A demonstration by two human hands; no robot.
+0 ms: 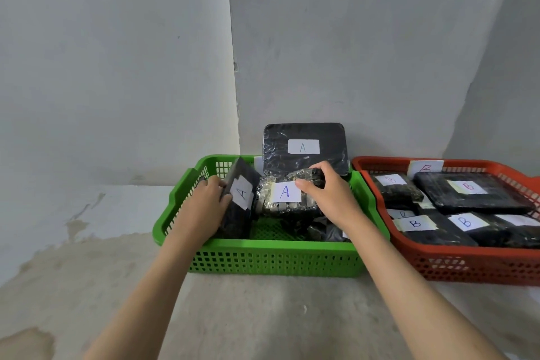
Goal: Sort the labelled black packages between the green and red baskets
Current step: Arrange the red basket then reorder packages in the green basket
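A green basket (271, 260) stands in front of me and holds black wrapped packages labelled A. My left hand (206, 203) grips a flat A package (241, 207) tilted on its edge at the basket's left side. My right hand (328, 194) holds a lumpy A package (280, 204) in the basket's middle. A large flat A package (305, 149) leans upright against the wall at the basket's back. To the right, a red basket (455, 266) holds several black packages labelled B (467, 193).
Both baskets sit on a stained concrete floor (263, 316) against a grey wall. A wall corner (233, 67) rises behind the green basket. A paper tag marked B (425, 167) is fixed on the red basket's back rim. More black wrap (327, 231) lies low in the green basket.
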